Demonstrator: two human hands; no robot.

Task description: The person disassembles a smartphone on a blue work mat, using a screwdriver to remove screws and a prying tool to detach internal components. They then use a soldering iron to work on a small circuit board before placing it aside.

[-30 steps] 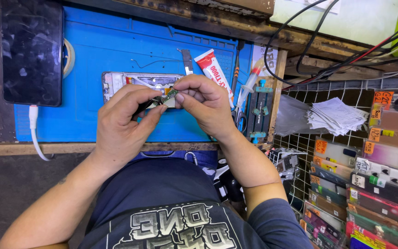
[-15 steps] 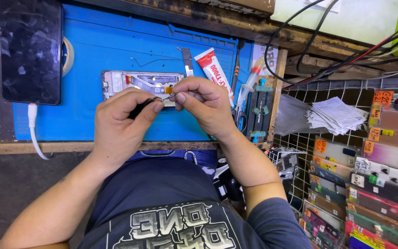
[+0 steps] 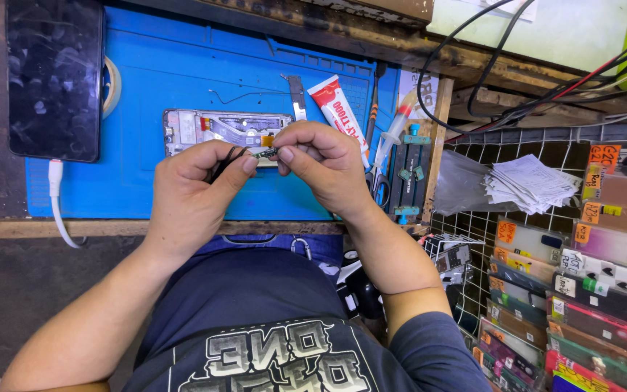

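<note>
i see both hands meeting just above the near edge of the blue work mat, pinched together on one small part. the left hand and the right hand each close thumb and forefinger on a tiny green circuit board, which sits right between their fingertips; a thin black cable trails from it under the left fingers. just behind the hands, partly hidden by them, the opened phone frame lies flat on the mat. a red and white glue tube rests beside the right hand, with metal tweezers next to it. a dark smartphone lies well off to the left, its white charging cable hanging over the bench edge.
</note>
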